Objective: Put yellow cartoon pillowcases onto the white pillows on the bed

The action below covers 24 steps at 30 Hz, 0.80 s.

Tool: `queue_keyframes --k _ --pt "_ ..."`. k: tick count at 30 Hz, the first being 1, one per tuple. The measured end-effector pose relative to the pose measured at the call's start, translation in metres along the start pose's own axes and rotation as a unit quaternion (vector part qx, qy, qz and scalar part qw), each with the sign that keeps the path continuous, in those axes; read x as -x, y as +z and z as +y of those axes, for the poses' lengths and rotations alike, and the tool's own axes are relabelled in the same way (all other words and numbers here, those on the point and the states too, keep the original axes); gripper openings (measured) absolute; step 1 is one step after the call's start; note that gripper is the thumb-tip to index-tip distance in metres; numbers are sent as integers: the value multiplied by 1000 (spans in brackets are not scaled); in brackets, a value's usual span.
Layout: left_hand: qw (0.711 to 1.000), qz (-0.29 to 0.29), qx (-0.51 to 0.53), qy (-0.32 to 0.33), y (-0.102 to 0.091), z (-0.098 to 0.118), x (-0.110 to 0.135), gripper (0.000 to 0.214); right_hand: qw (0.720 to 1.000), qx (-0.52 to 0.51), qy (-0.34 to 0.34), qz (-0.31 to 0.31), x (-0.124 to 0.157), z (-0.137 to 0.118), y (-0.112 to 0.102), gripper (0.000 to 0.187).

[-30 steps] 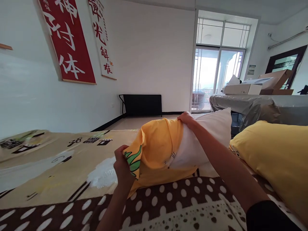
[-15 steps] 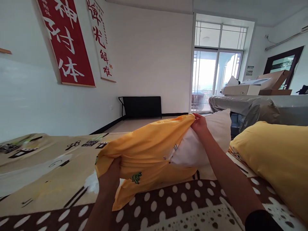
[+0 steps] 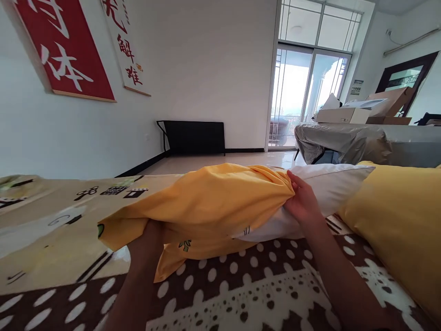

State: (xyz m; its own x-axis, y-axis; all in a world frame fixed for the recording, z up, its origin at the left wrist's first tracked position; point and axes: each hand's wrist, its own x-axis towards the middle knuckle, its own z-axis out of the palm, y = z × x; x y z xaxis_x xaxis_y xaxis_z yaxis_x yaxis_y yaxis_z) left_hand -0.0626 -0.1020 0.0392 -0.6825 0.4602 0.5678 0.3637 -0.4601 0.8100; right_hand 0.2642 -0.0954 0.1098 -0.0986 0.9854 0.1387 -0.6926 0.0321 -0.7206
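A yellow-orange pillowcase [image 3: 220,202] with green printed motifs is pulled partway over a white pillow [image 3: 339,184], whose right end sticks out of the opening. My right hand [image 3: 303,197] pinches the edge of the pillowcase at its mouth, against the pillow. My left hand [image 3: 153,230] is at the other end of the pillowcase, gripping its cloth from below; a fold hides most of those fingers. Both the pillowcase and the pillow rest on the patterned bedding, between my forearms.
Patterned bedding [image 3: 241,299] with brown and white spots spreads under everything. A yellow pillow [image 3: 396,220] lies at the right. Beyond stand a plastic-covered table [image 3: 344,138] with boxes [image 3: 341,115] and a black folded frame [image 3: 195,138] against the wall.
My right hand has moved right and slightly down with the pillowcase edge, covering more of the pillow. The pillow now lies flatter. The camera view has tilted down.
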Motion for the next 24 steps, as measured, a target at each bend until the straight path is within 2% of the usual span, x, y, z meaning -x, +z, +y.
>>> queue_keyframes --k 3,5,6,8,10,11,12,14,15,16,17,20,21,22,24 --pt "998 34 2 -43 3 -2 -2 34 985 166 35 -14 -19 -6 -4 15" --pt "998 37 9 -42 6 0 -2 35 948 315 44 0 -34 -18 -5 26" --pt "998 37 13 -41 7 2 -1 34 917 397 43 17 -40 -24 -4 33" --pt "998 32 15 -44 8 8 2 31 834 549 32 48 -48 -35 1 43" --pt "998 24 7 -61 8 14 4 29 749 660 19 63 -51 -41 10 49" --pt "997 21 0 -70 7 17 4 28 716 695 14 64 -52 -43 15 51" --pt "997 18 -4 -76 6 18 5 29 692 719 12 60 -53 -43 20 52" --pt "997 21 -1 -73 5 20 5 35 667 744 19 47 -55 -43 27 49" --pt "997 24 4 -68 4 20 4 38 667 743 26 36 -57 -42 29 45" --pt "998 22 7 -66 4 19 4 41 681 731 33 25 -59 -40 31 39" --pt "998 22 8 -65 4 18 4 43 714 699 36 19 -61 -38 31 33" --pt "998 24 0 -63 2 18 3 42 844 535 17 29 -67 -31 28 17" --pt "998 27 0 -61 0 19 2 42 873 486 4 35 -70 -29 26 13" --pt "998 26 6 -56 -2 22 2 42 891 452 -9 41 -73 -27 24 10" --pt "1000 8 20 -21 -8 29 2 37 906 420 -32 44 -79 -26 22 7"
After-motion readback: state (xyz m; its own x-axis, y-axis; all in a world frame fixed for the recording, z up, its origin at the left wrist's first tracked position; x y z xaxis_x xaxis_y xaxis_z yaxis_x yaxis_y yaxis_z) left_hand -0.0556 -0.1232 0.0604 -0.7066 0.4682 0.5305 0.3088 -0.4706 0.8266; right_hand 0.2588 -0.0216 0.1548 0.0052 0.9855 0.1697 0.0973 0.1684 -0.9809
